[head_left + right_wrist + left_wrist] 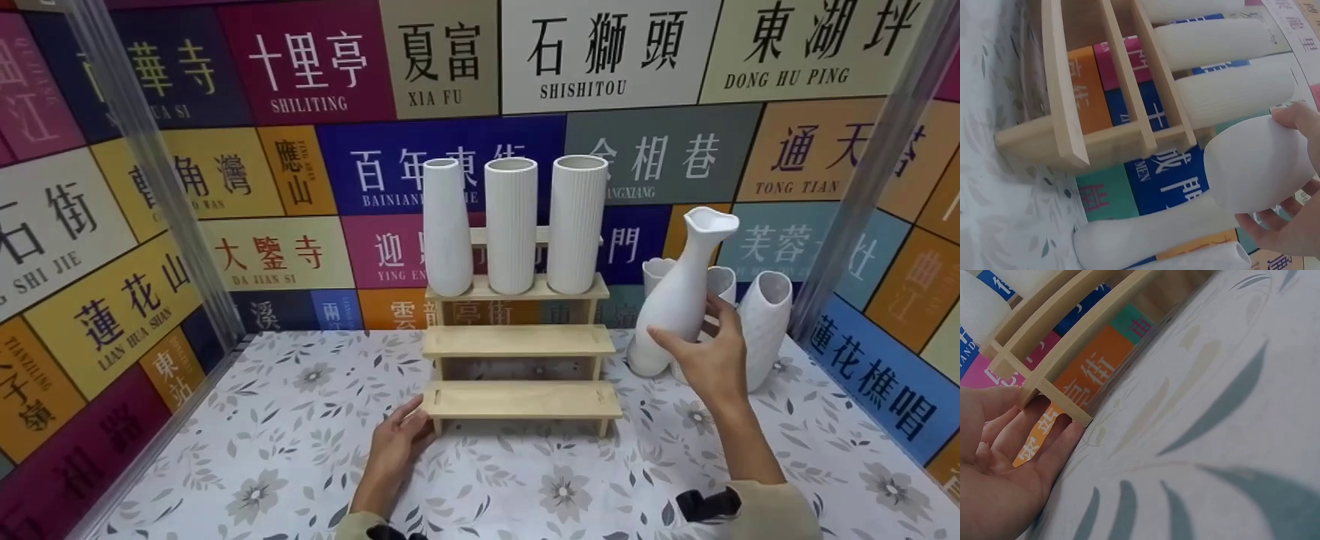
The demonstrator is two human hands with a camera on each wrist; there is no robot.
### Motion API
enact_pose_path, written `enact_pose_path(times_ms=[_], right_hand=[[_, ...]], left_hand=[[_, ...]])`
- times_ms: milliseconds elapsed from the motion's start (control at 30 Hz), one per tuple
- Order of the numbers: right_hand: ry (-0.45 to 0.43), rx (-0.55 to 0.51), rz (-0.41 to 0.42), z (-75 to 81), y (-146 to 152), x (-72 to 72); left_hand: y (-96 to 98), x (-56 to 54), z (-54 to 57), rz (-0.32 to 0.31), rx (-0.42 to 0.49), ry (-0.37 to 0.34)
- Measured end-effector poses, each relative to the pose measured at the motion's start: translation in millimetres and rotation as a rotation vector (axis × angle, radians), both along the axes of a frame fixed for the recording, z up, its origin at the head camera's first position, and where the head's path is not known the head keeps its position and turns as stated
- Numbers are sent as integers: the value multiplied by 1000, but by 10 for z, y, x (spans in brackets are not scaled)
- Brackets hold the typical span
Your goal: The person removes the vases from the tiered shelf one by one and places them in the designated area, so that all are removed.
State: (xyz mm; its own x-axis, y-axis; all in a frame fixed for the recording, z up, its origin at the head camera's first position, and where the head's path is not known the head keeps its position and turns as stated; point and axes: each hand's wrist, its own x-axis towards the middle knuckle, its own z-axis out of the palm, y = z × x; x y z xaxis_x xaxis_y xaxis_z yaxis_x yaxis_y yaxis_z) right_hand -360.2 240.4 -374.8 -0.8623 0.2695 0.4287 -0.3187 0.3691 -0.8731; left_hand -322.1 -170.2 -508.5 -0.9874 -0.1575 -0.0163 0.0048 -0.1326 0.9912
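Note:
My right hand grips a white vase with a narrow neck and a wavy flared rim. The vase leans to the right, and its rounded base faces the right wrist camera. At the lower left end of a three-step wooden stand, my left hand holds the bottom step, thumb against the step's end and other fingers by the leg. Along the top step stand a smooth tapered vase, a ribbed cylinder vase and another ribbed vase.
More white vases are grouped right of the stand, among them a textured vase; others are partly hidden behind the held vase and hand. A floral cloth covers the table. Colourful sign-patterned walls enclose the back and sides, with clear posts at the corners.

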Motion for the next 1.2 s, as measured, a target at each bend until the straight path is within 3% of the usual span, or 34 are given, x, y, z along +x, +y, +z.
enact_pose_path(times_ms=[200,733,1200], right_hand=[[-53,-1,-29,-85,151,-58],[-204,21,-67,-595,305,-330],[-197,71,-40,-852,315,-422]], left_hand=[[14,-6,-15,18,-16,-13],[14,2,7,14,-13,-22],[10,0,-1,22,-21,-20]])
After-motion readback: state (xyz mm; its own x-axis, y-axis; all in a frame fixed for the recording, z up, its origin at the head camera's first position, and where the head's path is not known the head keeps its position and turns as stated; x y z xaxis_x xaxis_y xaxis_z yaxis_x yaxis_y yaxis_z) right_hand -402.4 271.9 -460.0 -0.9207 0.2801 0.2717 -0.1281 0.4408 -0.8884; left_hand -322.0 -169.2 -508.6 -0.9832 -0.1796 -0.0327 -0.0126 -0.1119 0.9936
